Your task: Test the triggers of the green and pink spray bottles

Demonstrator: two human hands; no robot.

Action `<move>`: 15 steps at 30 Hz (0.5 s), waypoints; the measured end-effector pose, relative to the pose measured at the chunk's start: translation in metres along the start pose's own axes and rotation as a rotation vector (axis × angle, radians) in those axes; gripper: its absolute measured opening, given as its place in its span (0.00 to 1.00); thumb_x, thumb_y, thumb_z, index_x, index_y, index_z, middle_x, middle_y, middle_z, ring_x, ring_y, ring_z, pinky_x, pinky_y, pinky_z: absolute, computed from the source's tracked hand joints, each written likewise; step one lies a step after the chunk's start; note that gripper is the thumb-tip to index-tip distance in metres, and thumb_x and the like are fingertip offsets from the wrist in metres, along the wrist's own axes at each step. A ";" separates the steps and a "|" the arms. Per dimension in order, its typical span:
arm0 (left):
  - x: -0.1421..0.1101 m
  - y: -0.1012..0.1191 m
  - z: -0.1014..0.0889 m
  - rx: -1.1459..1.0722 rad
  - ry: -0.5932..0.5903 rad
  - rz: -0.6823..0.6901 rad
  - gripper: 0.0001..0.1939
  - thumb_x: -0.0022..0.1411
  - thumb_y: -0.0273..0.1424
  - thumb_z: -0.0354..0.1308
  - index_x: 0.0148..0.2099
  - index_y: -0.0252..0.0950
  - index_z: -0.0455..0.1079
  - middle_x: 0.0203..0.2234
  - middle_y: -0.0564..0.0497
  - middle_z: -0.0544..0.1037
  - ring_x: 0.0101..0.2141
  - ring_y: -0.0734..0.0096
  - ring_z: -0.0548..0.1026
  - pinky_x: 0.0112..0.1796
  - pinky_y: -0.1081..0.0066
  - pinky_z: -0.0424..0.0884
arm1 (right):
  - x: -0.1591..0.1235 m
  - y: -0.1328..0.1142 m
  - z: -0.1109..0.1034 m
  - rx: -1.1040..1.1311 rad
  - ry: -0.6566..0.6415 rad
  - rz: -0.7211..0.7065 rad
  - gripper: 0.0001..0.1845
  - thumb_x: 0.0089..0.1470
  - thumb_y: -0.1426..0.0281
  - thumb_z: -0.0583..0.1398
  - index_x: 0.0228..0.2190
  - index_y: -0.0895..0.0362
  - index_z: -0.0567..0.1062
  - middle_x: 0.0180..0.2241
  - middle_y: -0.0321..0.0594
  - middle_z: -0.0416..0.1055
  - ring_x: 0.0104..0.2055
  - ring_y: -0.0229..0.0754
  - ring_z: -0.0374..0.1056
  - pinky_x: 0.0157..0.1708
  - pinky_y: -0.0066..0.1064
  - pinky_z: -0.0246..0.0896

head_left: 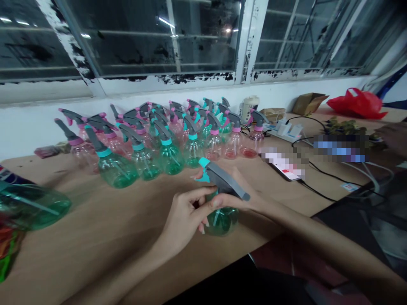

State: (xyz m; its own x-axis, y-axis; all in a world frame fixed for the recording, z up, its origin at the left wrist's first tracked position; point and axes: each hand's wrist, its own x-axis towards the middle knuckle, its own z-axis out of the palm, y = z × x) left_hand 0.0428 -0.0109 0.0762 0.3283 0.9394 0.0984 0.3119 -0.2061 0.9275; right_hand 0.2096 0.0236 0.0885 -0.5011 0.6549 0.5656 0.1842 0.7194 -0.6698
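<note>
A green see-through spray bottle [223, 223] stands near the table's front edge, its grey head and turquoise nozzle angled across the top. My left hand [187, 209] is closed on its neck from the left, thumb and fingers pinching just under the head. From the right, my right hand [240, 198] wraps the same neck. Its thumb meets my left thumb at the front, while most of its fingers are hidden behind the bottle. The collar is largely covered by both hands. Closest behind them is another green spray bottle [193, 151] with a turquoise collar.
Rows of pink and green spray bottles line the wall side of the brown table [127, 241]. A large green bottle [34, 205] lies at the left. To the right are a phone [282, 166] on a cable, a power strip [286, 132], a paper cup [249, 108] and a red bag [356, 103].
</note>
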 end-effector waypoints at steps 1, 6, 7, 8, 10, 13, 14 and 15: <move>-0.002 -0.001 0.000 -0.005 0.023 0.011 0.17 0.58 0.42 0.56 0.44 0.38 0.77 0.12 0.60 0.66 0.11 0.80 0.64 0.14 0.78 0.62 | 0.001 0.000 -0.001 0.009 -0.001 -0.031 0.28 0.48 0.44 0.57 0.41 0.53 0.75 0.38 0.42 0.73 0.40 0.46 0.70 0.44 0.40 0.65; -0.013 -0.012 -0.012 0.072 0.132 0.048 0.15 0.61 0.40 0.54 0.41 0.38 0.77 0.12 0.59 0.67 0.13 0.78 0.67 0.19 0.77 0.66 | -0.006 -0.001 -0.003 0.013 -0.006 0.013 0.24 0.49 0.49 0.60 0.42 0.51 0.74 0.39 0.41 0.73 0.40 0.46 0.70 0.45 0.40 0.65; -0.015 -0.016 -0.016 0.096 0.153 0.046 0.15 0.62 0.40 0.54 0.42 0.37 0.77 0.13 0.58 0.68 0.14 0.78 0.68 0.20 0.76 0.67 | -0.008 -0.002 -0.004 0.028 0.012 0.043 0.23 0.50 0.49 0.60 0.43 0.51 0.74 0.40 0.40 0.73 0.40 0.46 0.70 0.45 0.40 0.65; -0.016 -0.021 -0.020 0.120 0.174 0.041 0.15 0.63 0.40 0.54 0.42 0.37 0.76 0.15 0.58 0.69 0.15 0.77 0.69 0.21 0.76 0.67 | -0.011 -0.002 -0.005 0.048 0.035 0.074 0.22 0.51 0.51 0.59 0.43 0.50 0.74 0.40 0.39 0.73 0.40 0.46 0.70 0.45 0.40 0.65; -0.017 -0.032 -0.026 0.161 0.202 0.025 0.16 0.64 0.40 0.52 0.43 0.36 0.75 0.18 0.56 0.72 0.17 0.76 0.71 0.22 0.76 0.69 | -0.016 -0.001 -0.009 0.084 0.070 0.126 0.18 0.52 0.55 0.60 0.43 0.50 0.73 0.40 0.38 0.74 0.42 0.45 0.71 0.45 0.39 0.65; -0.017 -0.049 -0.032 0.183 0.221 0.001 0.18 0.65 0.42 0.49 0.45 0.36 0.73 0.22 0.55 0.74 0.19 0.74 0.74 0.23 0.75 0.70 | -0.020 0.002 -0.016 0.114 0.086 0.212 0.16 0.51 0.59 0.62 0.42 0.50 0.74 0.42 0.36 0.75 0.44 0.45 0.71 0.46 0.37 0.65; -0.016 -0.054 -0.032 0.183 0.224 -0.002 0.18 0.66 0.43 0.48 0.45 0.37 0.72 0.23 0.54 0.74 0.20 0.74 0.74 0.23 0.75 0.70 | -0.021 0.003 -0.019 0.133 0.090 0.253 0.16 0.51 0.60 0.63 0.42 0.50 0.75 0.42 0.36 0.75 0.44 0.45 0.72 0.45 0.37 0.66; -0.015 -0.059 -0.032 0.185 0.227 -0.001 0.18 0.66 0.43 0.47 0.46 0.37 0.71 0.24 0.54 0.74 0.21 0.73 0.75 0.23 0.75 0.70 | -0.022 0.004 -0.021 0.155 0.099 0.295 0.17 0.51 0.59 0.63 0.43 0.50 0.75 0.42 0.37 0.75 0.45 0.46 0.72 0.45 0.37 0.66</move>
State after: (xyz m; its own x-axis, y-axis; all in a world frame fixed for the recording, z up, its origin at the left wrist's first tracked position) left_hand -0.0091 -0.0044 0.0319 0.1264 0.9727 0.1946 0.4762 -0.2316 0.8483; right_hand 0.2387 0.0170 0.0835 -0.3591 0.8544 0.3756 0.1748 0.4568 -0.8722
